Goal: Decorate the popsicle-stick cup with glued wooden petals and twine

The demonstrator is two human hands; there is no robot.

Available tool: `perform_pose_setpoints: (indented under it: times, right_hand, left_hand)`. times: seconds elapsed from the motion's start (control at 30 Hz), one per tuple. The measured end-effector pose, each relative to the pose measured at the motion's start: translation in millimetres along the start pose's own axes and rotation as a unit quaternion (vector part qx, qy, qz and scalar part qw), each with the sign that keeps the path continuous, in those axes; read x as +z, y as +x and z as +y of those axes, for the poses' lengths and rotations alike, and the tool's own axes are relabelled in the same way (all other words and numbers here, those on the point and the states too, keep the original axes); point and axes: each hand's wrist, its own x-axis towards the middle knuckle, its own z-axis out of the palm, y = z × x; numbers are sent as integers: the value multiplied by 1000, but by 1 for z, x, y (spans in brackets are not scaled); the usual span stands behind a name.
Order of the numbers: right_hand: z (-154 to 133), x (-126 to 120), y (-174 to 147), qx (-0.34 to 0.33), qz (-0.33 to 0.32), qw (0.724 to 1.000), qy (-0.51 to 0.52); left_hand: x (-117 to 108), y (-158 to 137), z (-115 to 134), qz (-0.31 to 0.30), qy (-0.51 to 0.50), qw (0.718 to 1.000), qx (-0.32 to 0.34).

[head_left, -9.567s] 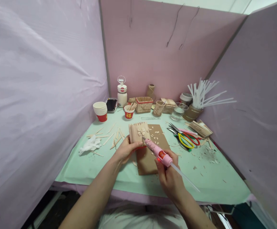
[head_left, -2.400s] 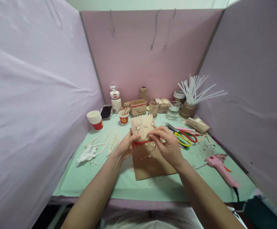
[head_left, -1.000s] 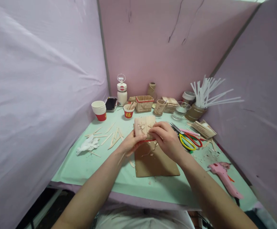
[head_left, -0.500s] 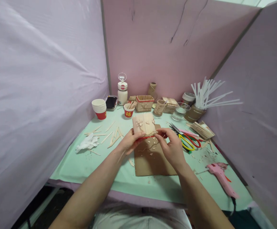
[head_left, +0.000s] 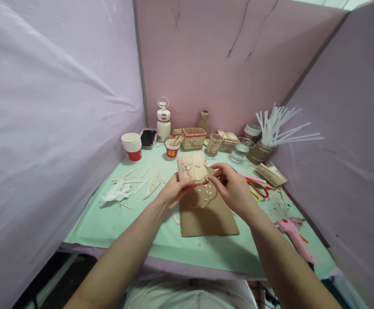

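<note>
My left hand [head_left: 174, 189] is wrapped round the lower left of a small craft-stick box [head_left: 193, 165], tilted above the cardboard. Its pale side carries thin wooden petal pieces, and a red strip runs along its lower edge. At the lower right corner of the box, my right hand [head_left: 230, 184] pinches a thin strand of twine [head_left: 216, 196]. The strand runs along the box's edge and hangs in a loop over the cardboard. Small wood chips [head_left: 208, 193] lie on the brown cardboard sheet [head_left: 206, 223] beneath.
Scissors with red handles [head_left: 260, 189] and a pink glue gun [head_left: 296, 238] lie at right. Wood slivers [head_left: 153, 189] and a crumpled tissue [head_left: 116, 193] are at left. Behind stand paper cups [head_left: 132, 146], a decorated basket [head_left: 193, 139], a water bowl [head_left: 241, 150] and white glue sticks [head_left: 273, 128].
My right hand has moved slightly right and away from the box, its forearm now covering part of the scissors. The twine's loop over the cardboard has shifted right. My left hand still holds the box.
</note>
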Motion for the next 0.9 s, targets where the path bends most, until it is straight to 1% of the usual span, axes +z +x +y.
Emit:
perform_pose_setpoints:
  times: [0.07, 0.13, 0.2, 0.27, 0.3, 0.37, 0.43, 0.47, 0.57, 0.67, 0.77, 0.9]
  right_hand:
    - [-1, -5, 1, -17, -14, 999, -36]
    - [-5, -9, 2, -56, -15, 993, -100]
    - [-10, -11, 4, -100, -9, 981, -164]
    - [-12, -9, 4, -136, 15, 971, -198]
    - [-12, -6, 4, -154, 41, 967, -197]
    - [-8, 3, 3, -198, 114, 960, -159]
    - [-3, 14, -1, -233, 178, 951, -100]
    - [0, 20, -4, -237, 195, 949, -75]
    - [4, 34, -13, -204, 200, 958, -14]
    - [3, 42, -22, -166, 178, 969, 28]
    - [3, 45, -29, -142, 156, 977, 38]
    - [4, 46, -32, -118, 149, 981, 30]
  left_hand:
    - [-1, 0, -1, 1, -3, 1000, 5]
    - [-1, 1, -2, -3, -5, 1000, 12]
    - [-2, 1, -3, -6, -5, 1000, 17]
    - [-2, 0, -3, -3, -3, 1000, 15]
    - [-2, 0, -3, 1, -2, 1000, 13]
    - [-1, -1, -4, 0, -2, 1000, 12]
    - [1, -2, -3, -19, -1, 1000, 15]
    - [2, -2, -3, -32, 1, 999, 16]
    - [5, -3, -2, -55, 3, 998, 11]
    - [5, -4, -2, -31, 0, 1000, 4]
    - [4, -3, -3, -3, -1, 1000, -1]
    - [5, -3, -5, -1, 6, 1000, 8]
